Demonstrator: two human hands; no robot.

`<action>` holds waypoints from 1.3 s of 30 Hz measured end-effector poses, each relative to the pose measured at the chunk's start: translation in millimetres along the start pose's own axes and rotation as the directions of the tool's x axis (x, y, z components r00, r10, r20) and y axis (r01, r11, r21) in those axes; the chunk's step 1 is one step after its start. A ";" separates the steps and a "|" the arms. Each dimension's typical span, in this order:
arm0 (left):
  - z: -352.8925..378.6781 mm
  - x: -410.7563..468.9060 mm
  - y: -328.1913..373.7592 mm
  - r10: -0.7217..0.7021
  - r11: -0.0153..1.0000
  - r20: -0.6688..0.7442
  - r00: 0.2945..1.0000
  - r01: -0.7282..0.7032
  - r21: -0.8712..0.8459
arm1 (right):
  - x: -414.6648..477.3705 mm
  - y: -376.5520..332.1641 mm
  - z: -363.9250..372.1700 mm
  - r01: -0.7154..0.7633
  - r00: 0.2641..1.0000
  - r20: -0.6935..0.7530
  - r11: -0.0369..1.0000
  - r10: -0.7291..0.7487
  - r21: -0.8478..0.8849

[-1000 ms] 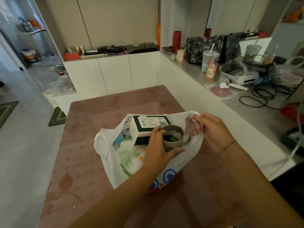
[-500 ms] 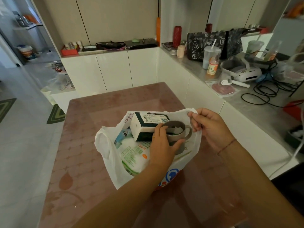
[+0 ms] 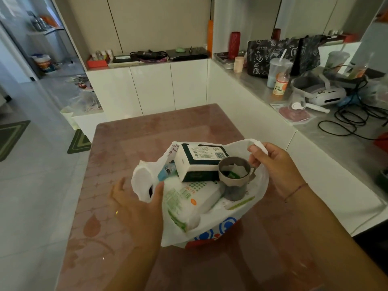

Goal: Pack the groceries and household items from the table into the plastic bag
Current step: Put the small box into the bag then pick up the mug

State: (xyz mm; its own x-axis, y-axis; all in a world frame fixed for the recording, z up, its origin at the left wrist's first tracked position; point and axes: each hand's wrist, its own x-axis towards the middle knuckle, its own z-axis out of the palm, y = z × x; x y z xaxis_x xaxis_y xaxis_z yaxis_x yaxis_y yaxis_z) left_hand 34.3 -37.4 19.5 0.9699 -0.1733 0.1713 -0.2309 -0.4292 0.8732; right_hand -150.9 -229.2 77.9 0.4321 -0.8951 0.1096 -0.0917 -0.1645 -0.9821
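Observation:
A white plastic bag [image 3: 212, 234] lies open on the reddish-brown table [image 3: 159, 131]. Inside it a white and dark green box [image 3: 199, 162] rests on a flat white packet with green print [image 3: 186, 204], and a grey mug [image 3: 234, 179] stands upright beside the box. My right hand [image 3: 273, 164] pinches the bag's right handle at the rim. My left hand [image 3: 138, 204] is at the bag's left handle [image 3: 142, 181], thumb against it and fingers spread, not gripping it.
White cabinets stand past the table's far edge. A grey counter [image 3: 336, 143] runs along the right with a black patterned bag [image 3: 273, 55], a cup with a straw [image 3: 277, 70], an orange-label bottle [image 3: 280, 86], a white headset [image 3: 319, 93] and black cables. Tiled floor lies to the left.
My left hand has let go of the grey mug, which now stands in the bag, and has moved left to the bag's left handle. My right hand stays on the right handle.

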 end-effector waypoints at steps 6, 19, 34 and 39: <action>-9.6 5.2 5.8 -0.160 0.944 0.439 0.884 0.268 -0.195 | 4.3 -7.8 15.6 0.017 0.998 -0.058 0.999 -0.015 0.032; -39.1 79.0 87.3 0.095 0.837 0.223 0.970 0.043 -0.546 | 42.3 -68.1 48.2 0.242 0.970 0.036 0.969 -0.241 -0.042; -47.2 93.7 14.8 0.188 0.971 0.312 0.931 -0.130 -0.199 | 34.3 -27.6 130.1 0.271 0.945 0.239 0.944 -0.223 -0.190; -22.4 82.9 -31.1 0.390 0.664 0.572 0.722 -0.651 0.369 | 15.7 20.8 149.2 0.489 0.855 0.498 0.541 -0.144 -0.684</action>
State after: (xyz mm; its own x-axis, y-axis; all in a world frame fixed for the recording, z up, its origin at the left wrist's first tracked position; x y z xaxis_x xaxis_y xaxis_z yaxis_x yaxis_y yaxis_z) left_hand 123.6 -18.5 16.7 0.5655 -0.7992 0.2035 -0.8131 -0.4989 0.3000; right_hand -12.2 -184.9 36.4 0.8292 -0.5359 0.1590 -0.4522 -0.8103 -0.3727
